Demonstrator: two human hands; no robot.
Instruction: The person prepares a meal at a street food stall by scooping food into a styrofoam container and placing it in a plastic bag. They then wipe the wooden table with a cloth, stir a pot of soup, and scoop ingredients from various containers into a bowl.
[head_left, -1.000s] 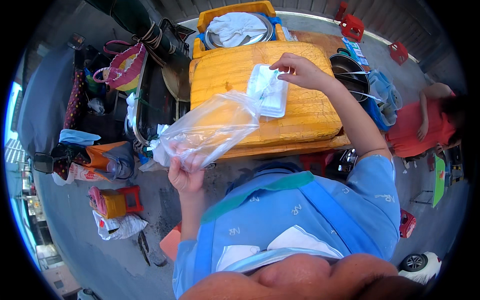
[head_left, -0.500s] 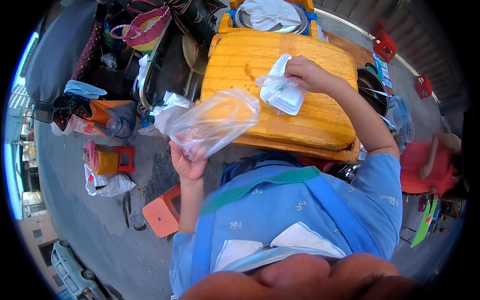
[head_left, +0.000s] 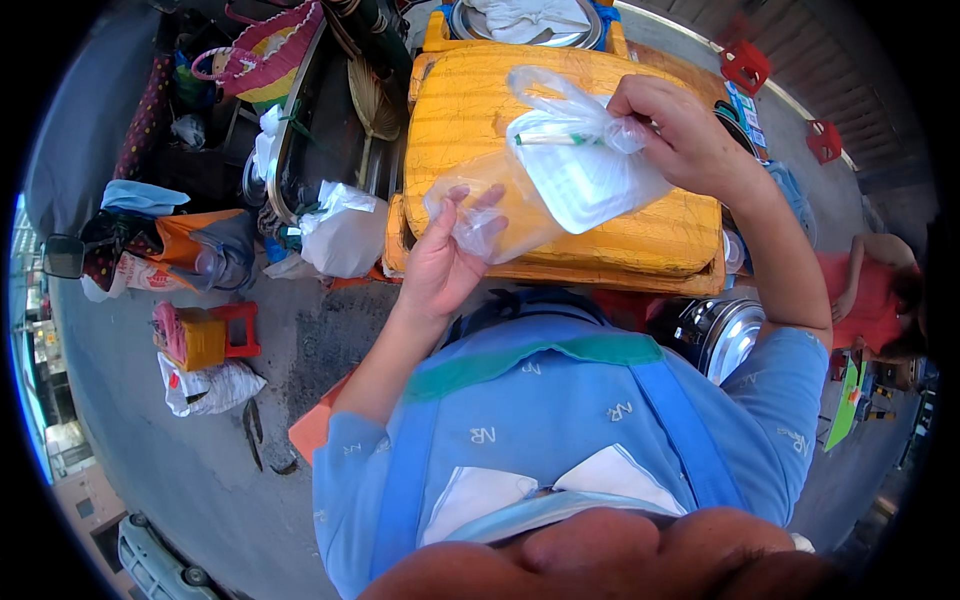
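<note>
Box (head_left: 585,190): it was plain white.
Looped bag (head_left: 592,118): it was clear with whitish streaks.
Other bag (head_left: 525,212): it was clear too.
Stick packet (head_left: 550,140): it was white and green.
Big chest (head_left: 460,105): it was yellow-orange with thin crinkly lines.
Smock (head_left: 540,405): it was blue with little white marks.
Basket (head_left: 278,45): it was pink, yellow and green, in bands.

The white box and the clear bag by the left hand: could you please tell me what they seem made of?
White box: likely foam or moulded plastic, smooth and slightly shiny, judging by rounded corners and pressed lines. Clear bag: apparently thin, glossy plastic film, being see-through and brightly creased.
</note>
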